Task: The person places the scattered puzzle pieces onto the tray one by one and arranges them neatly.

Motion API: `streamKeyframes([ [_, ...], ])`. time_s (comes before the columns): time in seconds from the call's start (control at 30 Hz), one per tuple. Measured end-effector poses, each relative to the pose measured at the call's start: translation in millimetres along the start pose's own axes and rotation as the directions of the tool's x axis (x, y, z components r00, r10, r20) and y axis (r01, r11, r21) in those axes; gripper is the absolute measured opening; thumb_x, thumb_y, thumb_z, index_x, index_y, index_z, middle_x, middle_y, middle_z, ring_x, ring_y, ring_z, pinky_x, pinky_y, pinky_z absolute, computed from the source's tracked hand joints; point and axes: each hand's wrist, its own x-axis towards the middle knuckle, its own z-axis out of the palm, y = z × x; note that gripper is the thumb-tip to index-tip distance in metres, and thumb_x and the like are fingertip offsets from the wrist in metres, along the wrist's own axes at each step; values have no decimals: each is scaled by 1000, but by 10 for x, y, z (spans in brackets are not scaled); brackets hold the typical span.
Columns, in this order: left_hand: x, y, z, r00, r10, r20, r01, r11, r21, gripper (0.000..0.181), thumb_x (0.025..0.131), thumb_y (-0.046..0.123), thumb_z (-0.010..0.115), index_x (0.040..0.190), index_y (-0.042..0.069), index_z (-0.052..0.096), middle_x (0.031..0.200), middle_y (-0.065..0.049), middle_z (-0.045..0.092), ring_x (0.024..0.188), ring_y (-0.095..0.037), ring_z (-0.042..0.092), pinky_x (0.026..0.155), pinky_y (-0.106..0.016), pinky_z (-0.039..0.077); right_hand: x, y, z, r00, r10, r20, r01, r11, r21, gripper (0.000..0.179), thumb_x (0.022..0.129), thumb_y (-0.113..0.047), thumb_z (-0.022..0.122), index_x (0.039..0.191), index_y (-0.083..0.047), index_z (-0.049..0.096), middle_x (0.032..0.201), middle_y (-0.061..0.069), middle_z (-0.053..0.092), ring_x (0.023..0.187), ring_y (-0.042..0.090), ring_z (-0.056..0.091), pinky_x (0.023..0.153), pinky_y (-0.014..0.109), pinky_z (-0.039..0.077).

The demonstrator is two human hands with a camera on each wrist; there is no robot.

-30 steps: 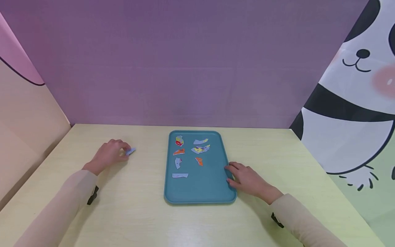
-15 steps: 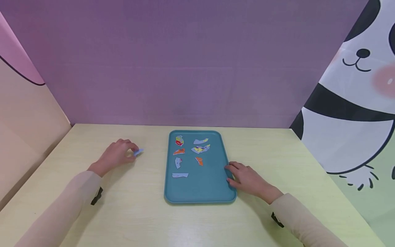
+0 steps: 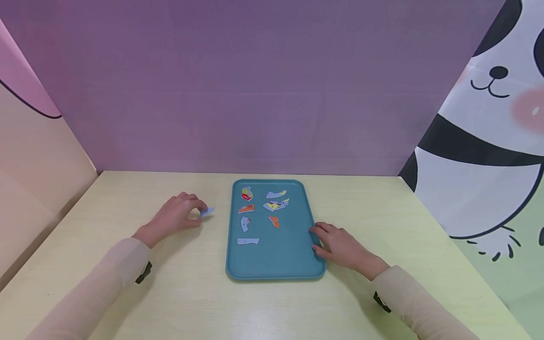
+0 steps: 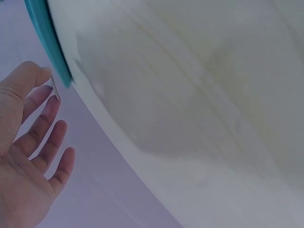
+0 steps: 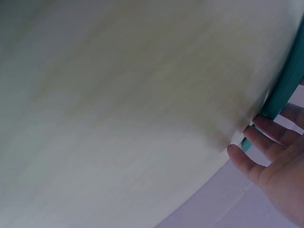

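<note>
Between thumb and fingertips, my left hand (image 3: 177,215) pinches a small light-blue paper piece (image 3: 207,212) just left of the tray, above the table. Seen edge-on in the left wrist view, that paper piece (image 4: 55,88) is thin; the other fingers spread loosely. My right hand (image 3: 342,246) rests on the right rim of the blue-green tray (image 3: 280,264), its fingers fairly straight against the edge. In the right wrist view the fingers of the right hand (image 5: 280,156) touch the outside of the tray (image 5: 285,83).
Several jagged printed pieces lie flat in the tray, among them an orange piece (image 3: 274,222), a yellow-and-purple piece (image 3: 276,205) and a pale strip (image 3: 248,241). The pale wooden table (image 3: 191,302) ends at a purple backdrop (image 3: 255,94).
My left hand has moved to the right, carrying the light-blue paper piece closer to the tray. The right hand and the tray have stayed where they were.
</note>
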Motion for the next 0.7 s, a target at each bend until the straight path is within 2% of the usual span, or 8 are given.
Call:
streamKeyframes([
  [0.53,112,441,36,991,133,-20,-133,991,-21,23,73,17,72,96,14,70,95,2,66,89,-19,55,74,-35,45,3,-4,-9,1000,9,5,-9,1000,9,43,86,-27,60,121,-1,54,124,18,53,113,32,52,82,49,47],
  [0.7,129,579,58,986,165,-2,-165,986,-37,24,73,18,73,96,14,70,94,3,66,90,-18,55,75,-35,45,-2,-3,-9,1000,10,11,-10,1000,7,43,86,-26,60,121,-1,54,124,18,53,113,33,52,83,49,47],
])
